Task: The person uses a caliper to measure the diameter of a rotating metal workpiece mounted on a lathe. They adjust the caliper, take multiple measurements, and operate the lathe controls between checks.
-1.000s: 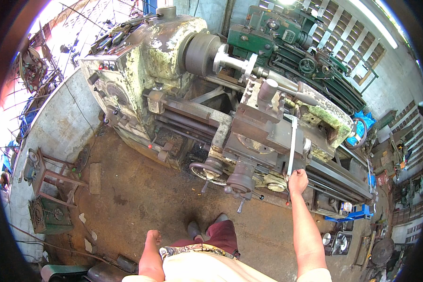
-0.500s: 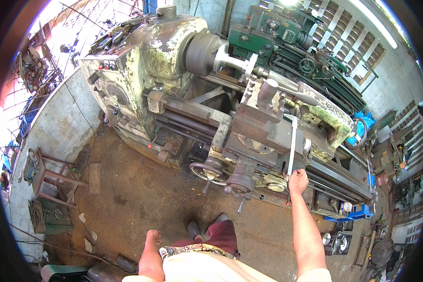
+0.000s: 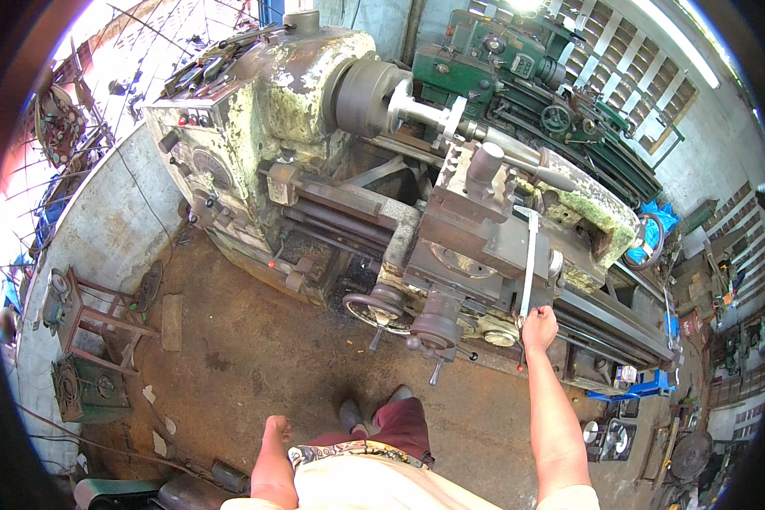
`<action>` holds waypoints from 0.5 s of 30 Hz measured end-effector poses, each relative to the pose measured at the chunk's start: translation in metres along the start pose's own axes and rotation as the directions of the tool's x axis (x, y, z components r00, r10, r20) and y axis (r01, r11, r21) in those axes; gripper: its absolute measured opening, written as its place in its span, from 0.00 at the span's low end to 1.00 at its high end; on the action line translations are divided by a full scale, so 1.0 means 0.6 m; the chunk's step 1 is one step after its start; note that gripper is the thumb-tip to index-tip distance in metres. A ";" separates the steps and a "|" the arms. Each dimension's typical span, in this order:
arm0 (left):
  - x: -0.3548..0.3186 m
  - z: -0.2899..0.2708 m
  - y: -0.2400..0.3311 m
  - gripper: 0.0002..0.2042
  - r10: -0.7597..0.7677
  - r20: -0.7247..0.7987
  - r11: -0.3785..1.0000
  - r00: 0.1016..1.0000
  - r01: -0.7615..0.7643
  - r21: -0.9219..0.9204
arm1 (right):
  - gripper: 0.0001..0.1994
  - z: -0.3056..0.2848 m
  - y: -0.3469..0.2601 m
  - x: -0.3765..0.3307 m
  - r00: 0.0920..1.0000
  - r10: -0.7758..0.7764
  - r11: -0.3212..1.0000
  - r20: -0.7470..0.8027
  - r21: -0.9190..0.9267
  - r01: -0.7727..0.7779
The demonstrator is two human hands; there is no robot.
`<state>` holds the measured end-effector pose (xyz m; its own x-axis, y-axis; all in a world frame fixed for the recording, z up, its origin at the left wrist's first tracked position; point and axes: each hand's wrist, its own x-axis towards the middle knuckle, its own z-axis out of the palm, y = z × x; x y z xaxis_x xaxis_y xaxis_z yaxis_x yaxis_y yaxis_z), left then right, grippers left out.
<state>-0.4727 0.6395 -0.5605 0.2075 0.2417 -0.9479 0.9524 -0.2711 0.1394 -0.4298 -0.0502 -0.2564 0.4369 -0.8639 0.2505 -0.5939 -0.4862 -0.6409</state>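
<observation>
The long pale wrench (image 3: pixel 529 263) stands on the lathe carriage (image 3: pixel 476 246), its long axis running near to far. The right hand (image 3: pixel 539 328), arm outstretched, is clenched around its near end. The left hand (image 3: pixel 274 425) hangs low on the left; whether its fingers are curled cannot be told.

Long silver wrench (image 3: pixel 529 263), standing nearly upright against the lathe carriage (image 3: pixel 484 238), lower end gripped in the right hand (image 3: pixel 539 327)

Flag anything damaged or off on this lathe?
The lathe's headstock paint is badly flaked and stained, and tools lie loose on top. The right hand grips a long wrench at the carriage. Nothing looks askew.
</observation>
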 end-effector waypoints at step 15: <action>0.025 -0.003 -0.008 0.14 0.005 0.028 1.000 1.000 -0.005 -0.006 | 0.07 -0.013 -0.022 -0.010 0.999 -0.038 0.999 -0.017 -0.025 0.037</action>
<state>-0.4735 0.6463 -0.5749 0.2064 0.2141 -0.9548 0.9526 -0.2668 0.1460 -0.4298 -0.0397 -0.2439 0.4472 -0.8471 0.2872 -0.5938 -0.5213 -0.6129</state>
